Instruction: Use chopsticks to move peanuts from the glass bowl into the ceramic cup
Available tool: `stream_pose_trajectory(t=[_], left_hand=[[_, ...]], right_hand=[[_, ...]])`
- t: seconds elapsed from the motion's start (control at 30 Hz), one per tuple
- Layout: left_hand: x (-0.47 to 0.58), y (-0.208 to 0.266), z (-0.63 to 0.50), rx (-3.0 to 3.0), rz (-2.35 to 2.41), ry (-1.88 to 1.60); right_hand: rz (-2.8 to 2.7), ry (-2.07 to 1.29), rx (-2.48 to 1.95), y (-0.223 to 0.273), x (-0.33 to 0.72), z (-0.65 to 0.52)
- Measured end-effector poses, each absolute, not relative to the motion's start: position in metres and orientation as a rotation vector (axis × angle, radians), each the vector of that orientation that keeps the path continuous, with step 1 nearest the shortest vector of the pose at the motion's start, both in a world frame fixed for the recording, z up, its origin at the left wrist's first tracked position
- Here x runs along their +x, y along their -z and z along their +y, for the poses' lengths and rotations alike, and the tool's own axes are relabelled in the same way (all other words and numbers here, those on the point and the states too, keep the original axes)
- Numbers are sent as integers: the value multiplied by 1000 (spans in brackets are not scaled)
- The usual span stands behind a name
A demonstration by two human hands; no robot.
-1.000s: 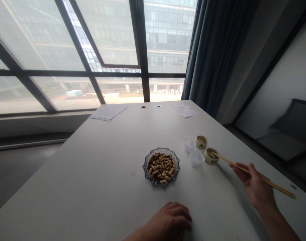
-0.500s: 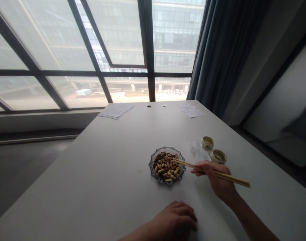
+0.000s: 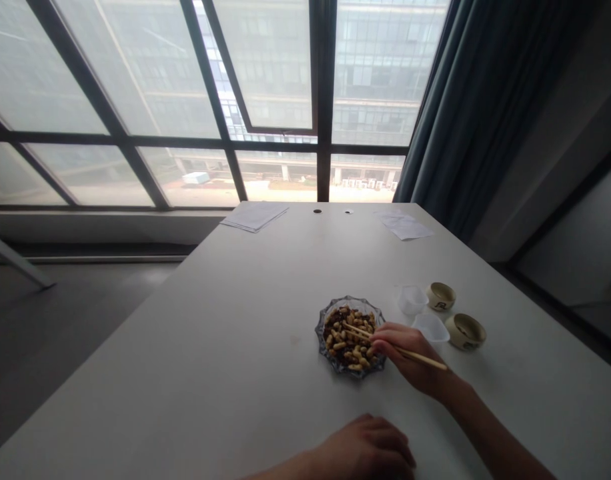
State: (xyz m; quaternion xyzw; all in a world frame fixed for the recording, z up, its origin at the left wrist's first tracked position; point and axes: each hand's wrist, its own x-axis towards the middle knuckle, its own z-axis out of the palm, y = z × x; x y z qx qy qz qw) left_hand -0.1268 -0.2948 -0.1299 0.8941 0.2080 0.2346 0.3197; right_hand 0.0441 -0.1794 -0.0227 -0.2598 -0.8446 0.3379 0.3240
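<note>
A scalloped glass bowl (image 3: 321, 349) holds peanuts in their shells (image 3: 339, 346) mixed with small dark pieces I cannot make out. My right hand (image 3: 410, 357) is closed around a pair of wooden chopsticks (image 3: 425, 360), over the bowl's right rim. Their tips reach in among the peanuts; whether they pinch one is too small to tell. My left hand (image 3: 373, 447) rests on the table in front of the bowl, its fingers curled together and nothing visible in them.
Right of the bowl stand two clear plastic cups (image 3: 412, 300) and two beige ceramic cups (image 3: 441, 296), the nearer with something dark inside. Papers (image 3: 255, 216) lie at the white table's (image 3: 225, 300) far left, another sheet (image 3: 405, 225) at the far right. Windows and a curtain (image 3: 465, 127) stand beyond.
My right hand has moved left and closer to the bowl, with the chopsticks further in among the peanuts. The view has turned slightly left. My left hand stays on the table.
</note>
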Motion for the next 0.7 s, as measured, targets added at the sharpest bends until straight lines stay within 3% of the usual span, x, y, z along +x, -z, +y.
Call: stream_pose_trajectory(t=[0.7], left_hand=[[-128,130,-293,2347,546,-576]], right_hand=[[-1804,-972,-765,54,36,-189]])
